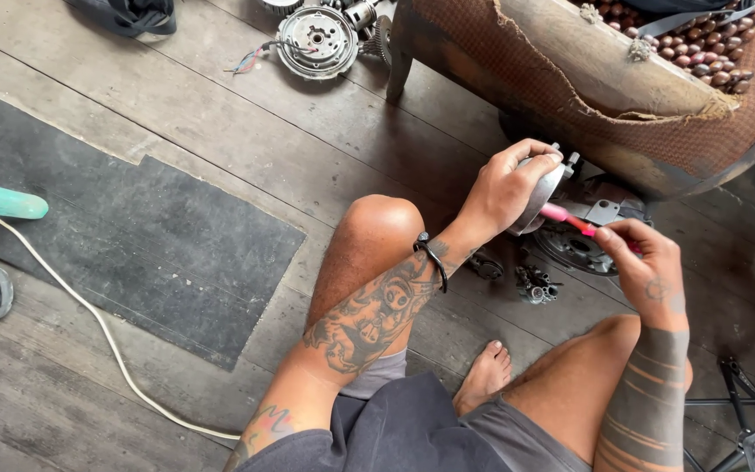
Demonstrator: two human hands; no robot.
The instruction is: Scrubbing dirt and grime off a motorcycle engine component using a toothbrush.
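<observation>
Your left hand [507, 185] closes over a round metal engine cover [542, 194]; your right hand [648, 262] pinches a pink-handled tool [567, 218] against it. Loose parts [535, 284] lie below, a worn chair [605, 79] crowds behind.

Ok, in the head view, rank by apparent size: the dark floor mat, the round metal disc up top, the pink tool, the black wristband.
1. Dark floor mat
2. Round metal disc
3 and 4. Pink tool and black wristband: they look alike, and the tool is partly hidden by fingers, so I won't rank them.
</observation>
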